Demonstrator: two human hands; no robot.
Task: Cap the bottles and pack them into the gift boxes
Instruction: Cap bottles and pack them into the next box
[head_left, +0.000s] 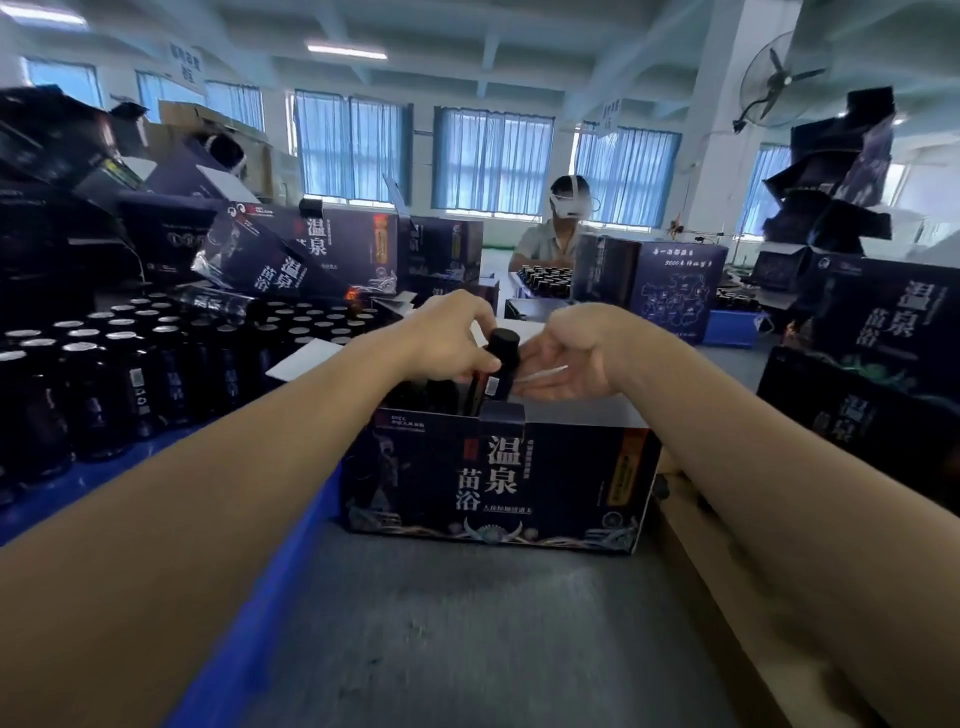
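A dark blue gift box (498, 478) with white characters stands open in front of me on the grey table. Above its opening a black bottle (500, 364) with a black cap sits half lowered into the box, tilted slightly. My left hand (452, 338) grips the bottle from the left, fingers curled round its neck. My right hand (566, 358) is on the bottle's right side, palm up, its fingers lying against the bottle and a thin white strip across them. Other dark bottles show inside the box at the left.
Several rows of black bottles (130, 374) with silvery tops stand on a blue surface at left. Stacked gift boxes (322, 249) rise behind them and at right (883, 332). A person wearing a headset (561, 228) sits across the table. A cardboard edge (727, 597) runs along the right.
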